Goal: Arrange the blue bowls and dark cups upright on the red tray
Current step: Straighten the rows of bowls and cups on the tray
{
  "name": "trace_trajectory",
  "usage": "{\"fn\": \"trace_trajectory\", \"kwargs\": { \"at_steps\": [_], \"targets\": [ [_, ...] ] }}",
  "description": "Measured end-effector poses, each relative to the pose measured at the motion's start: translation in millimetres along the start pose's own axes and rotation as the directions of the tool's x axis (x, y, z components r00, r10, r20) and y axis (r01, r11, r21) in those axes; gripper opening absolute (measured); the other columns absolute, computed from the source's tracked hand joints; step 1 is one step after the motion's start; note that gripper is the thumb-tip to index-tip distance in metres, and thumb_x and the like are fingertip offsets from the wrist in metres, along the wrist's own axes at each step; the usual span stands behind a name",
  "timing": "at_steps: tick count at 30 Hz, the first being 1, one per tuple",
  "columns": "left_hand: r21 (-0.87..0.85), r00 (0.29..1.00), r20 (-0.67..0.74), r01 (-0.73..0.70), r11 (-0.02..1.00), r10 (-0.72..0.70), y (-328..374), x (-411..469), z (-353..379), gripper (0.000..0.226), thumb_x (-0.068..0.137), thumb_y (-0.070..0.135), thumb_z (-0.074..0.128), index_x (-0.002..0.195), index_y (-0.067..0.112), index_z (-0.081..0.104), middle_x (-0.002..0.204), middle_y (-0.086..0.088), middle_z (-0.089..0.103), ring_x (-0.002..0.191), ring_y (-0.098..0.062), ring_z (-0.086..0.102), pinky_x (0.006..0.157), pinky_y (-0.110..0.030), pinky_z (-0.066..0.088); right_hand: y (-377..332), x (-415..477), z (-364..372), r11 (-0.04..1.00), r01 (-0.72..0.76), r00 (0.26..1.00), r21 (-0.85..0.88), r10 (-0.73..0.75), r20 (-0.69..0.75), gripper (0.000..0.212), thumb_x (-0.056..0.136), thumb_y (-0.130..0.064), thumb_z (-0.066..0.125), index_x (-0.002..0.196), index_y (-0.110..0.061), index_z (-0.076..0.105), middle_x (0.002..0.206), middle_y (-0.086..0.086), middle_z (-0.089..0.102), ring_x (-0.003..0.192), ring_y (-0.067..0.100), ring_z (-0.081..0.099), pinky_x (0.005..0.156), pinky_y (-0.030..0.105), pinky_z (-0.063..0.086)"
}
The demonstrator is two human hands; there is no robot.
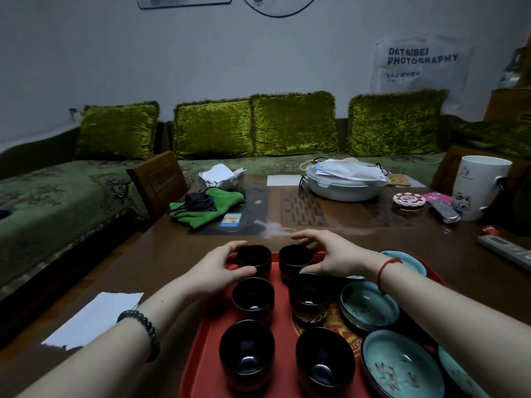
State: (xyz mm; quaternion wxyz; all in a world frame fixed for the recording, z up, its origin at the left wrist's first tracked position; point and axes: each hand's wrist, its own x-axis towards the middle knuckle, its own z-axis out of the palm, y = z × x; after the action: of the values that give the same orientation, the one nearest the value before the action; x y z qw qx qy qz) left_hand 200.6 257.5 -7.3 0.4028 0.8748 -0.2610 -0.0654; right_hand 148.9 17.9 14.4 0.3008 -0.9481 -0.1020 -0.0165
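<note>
Fingers (238, 245) of left hand (218, 271) curled round far left cup (254, 258); right hand (330, 254) fingers round far right cup (296, 258). Six cups upright on red tray (283, 311). Bowls (369, 304) upright at right, maybe four. Nearly done.

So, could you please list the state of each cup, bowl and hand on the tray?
Far left cup: upright, left hand around it.
Far right cup: upright, right hand around it.
Four nearer cups: upright, free.
Blue bowls: upright, on red tray.
</note>
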Motion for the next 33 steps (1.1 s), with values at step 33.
{"fn": "trace_trajectory", "kwargs": {
  "at_steps": [33],
  "targets": [
    [-0.025, 0.992, -0.048, -0.117, 0.993, 0.116, 13, -73, 2, 0.062, 0.072, 0.027, 0.074, 0.127, 0.027, 0.045, 0.120, 0.009, 0.058, 0.102, 0.005, 0.056, 0.081, -0.005, 0.045, -18, -86, 24, 0.993, 0.075, 0.984, 0.088, -0.060, -0.165, 0.073, 0.066, -0.023, 0.077, 0.123, -0.042, 0.035, 0.114, -0.008, 0.051, 0.105, 0.005, 0.052, 0.085, 0.012, 0.043]
  ]
}}
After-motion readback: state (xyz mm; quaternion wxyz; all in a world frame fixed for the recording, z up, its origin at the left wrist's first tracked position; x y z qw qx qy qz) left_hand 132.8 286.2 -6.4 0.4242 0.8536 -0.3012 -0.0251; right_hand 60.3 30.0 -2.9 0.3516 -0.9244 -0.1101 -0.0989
